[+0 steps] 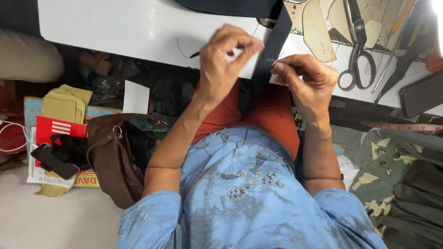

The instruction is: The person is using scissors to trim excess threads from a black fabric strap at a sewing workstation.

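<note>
The person's left hand (226, 60) is raised over the white table (115, 27), thumb and forefinger pinched together as if on a fine thread, though the thread itself is too thin to make out there. The right hand (307, 76) pinches a needle (275, 61), its tip aimed at the black strap (272, 46) that hangs over the table edge between both hands. Holding the strap's end close to the body keeps it within easy reach of both sets of fingers. Scissors (356, 50) and paper patterns (318, 27) lie just beyond the right hand; a brown bag (113, 157) sits on the floor.
</note>
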